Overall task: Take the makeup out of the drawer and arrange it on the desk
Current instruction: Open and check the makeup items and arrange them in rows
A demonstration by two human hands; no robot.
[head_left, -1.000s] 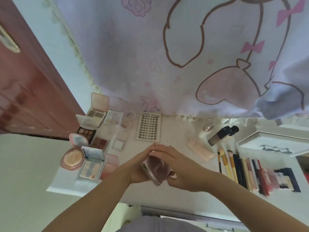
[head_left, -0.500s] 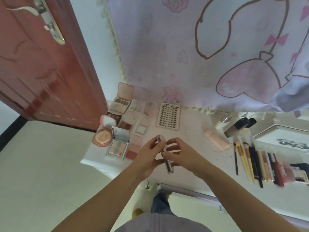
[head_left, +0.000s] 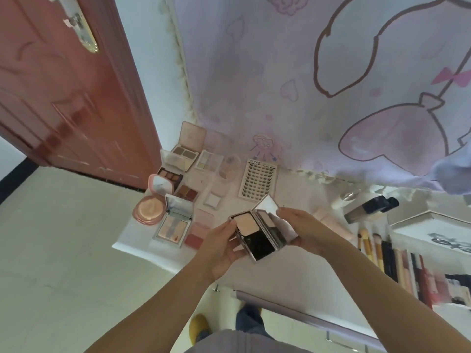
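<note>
Item in hand: powder compact [head_left: 257, 233], rectangular, mirrored case, hinged open; beige powder pan and black tray in the base, lid raised toward the lash tray.

Landmark: false-lash tray [head_left: 258, 180], lying flat on the desk [head_left: 290, 266] near the curtain [head_left: 305, 85].

Position: the compact is held above the desk, just nearer the person than the lash tray, touching no other item.

Grip: left hand [head_left: 221, 248] curls under and round the base, thumb on its near-left edge. Right hand [head_left: 303, 228] pinches the lid's edge with its fingertips, holding it apart from the base.

Other stock, relative to the lash tray:
- Left of it: open eyeshadow palettes [head_left: 183, 156], a round pink highlighter [head_left: 149, 208] and a striped blush palette [head_left: 173, 229], packed close together.
- Right of it: a dark foundation bottle [head_left: 369, 208] on its side; beyond that, a row of brushes and pencils [head_left: 387, 256] laid side by side.

Step, as judged: arranging on the desk; the compact is opened for display like the palettes.

Next move calls for: a bare patch near the lash tray, lowering the base flat with the lid left open, without nudging the blush palette.
</note>
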